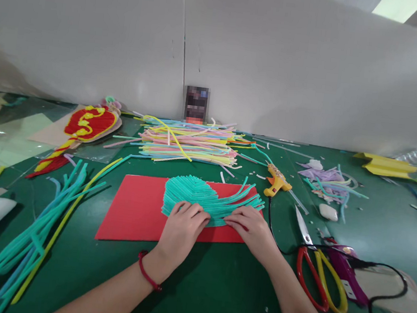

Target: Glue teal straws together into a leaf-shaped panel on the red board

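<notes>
Teal pipe cleaners (pixel 191 192), lower edge partly hidden behind fingers (pixel 192 213), can't tell if clamped

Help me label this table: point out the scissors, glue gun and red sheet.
Scissors (pixel 307 238): head view, on the blades near the pivot.
Glue gun (pixel 277 180): head view, on its yellow body.
Red sheet (pixel 137 208): head view, on its bare left part.

The green desk (pixel 216 288) carries a red board (pixel 131 208). Pastel stems (pixel 187 148) lie behind it, a glue gun (pixel 276 182) and scissors (pixel 307 238) to its right.
</notes>
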The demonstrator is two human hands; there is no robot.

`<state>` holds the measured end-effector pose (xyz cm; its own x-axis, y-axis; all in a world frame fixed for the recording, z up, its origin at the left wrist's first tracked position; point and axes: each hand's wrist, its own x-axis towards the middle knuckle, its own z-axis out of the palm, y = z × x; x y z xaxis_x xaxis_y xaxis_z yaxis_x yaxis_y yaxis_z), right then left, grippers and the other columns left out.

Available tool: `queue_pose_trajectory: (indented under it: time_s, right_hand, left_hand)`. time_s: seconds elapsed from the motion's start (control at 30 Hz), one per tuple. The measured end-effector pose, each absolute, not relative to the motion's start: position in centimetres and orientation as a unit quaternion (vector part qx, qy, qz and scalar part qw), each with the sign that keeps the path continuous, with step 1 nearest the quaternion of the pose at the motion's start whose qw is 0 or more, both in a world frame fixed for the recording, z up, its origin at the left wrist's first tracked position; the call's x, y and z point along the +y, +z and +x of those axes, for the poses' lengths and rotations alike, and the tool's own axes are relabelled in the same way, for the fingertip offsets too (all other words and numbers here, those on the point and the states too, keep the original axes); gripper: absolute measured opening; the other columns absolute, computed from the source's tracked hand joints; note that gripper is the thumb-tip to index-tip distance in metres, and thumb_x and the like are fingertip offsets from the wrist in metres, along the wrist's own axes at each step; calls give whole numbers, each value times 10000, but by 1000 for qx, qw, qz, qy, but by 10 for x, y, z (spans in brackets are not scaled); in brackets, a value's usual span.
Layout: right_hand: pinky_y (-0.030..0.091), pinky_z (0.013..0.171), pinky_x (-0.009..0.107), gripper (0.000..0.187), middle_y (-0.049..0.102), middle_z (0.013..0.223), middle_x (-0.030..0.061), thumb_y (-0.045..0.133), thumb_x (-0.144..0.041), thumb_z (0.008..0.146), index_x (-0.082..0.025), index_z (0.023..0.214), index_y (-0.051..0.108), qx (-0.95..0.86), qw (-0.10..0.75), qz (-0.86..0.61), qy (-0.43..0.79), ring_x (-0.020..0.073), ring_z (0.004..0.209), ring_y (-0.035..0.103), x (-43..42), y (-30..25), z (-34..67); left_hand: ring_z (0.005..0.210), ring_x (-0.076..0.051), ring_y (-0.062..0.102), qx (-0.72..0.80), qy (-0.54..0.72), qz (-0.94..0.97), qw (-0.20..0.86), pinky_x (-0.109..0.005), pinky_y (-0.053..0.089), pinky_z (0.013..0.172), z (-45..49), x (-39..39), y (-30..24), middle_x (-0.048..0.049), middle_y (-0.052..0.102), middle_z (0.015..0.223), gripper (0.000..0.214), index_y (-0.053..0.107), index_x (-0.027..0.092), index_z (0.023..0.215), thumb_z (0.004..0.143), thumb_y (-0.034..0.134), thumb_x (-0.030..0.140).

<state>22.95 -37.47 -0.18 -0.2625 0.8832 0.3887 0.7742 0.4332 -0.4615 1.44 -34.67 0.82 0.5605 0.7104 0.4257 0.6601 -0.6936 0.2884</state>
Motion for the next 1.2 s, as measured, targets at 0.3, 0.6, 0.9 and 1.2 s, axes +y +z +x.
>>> queue_pose_trajectory:
  time_s: [0.3,0.6,0.9,1.2]
  right_hand:
    - [501,704,319,220,649,805,41,518,-264,917,-232,872,732,-792,287,-533,81,174,772,580,-376,2,228]
    - [488,737,326,196,661,854,38,528,-244,913,-233,856,715,-798,287,-523,86,176,798,577,-377,7,228]
    - [483,739,347,221,667,863,42,498,-259,929,-256,950,718,-803,275,-522,80,181,813,591,-378,6,228]
    - [490,756,349,154,660,859,40,569,-307,891,-255,913,712,-797,288,-524,87,183,814,587,-377,1,228]
  left_hand:
    - [755,-174,534,392,253,883,52,-344,403,761,15,-346,9,-2,632,813,190,643,205,853,940,475,207]
    - [756,-179,528,390,256,883,53,-346,400,759,14,-347,7,1,634,812,173,639,204,849,933,488,203]
    - [748,-174,537,385,262,884,41,-340,413,750,14,-346,8,-5,633,808,195,643,201,855,940,467,195]
    - [810,-171,575,362,264,894,21,-384,406,899,18,-355,10,-3,629,837,146,625,203,870,924,491,183]
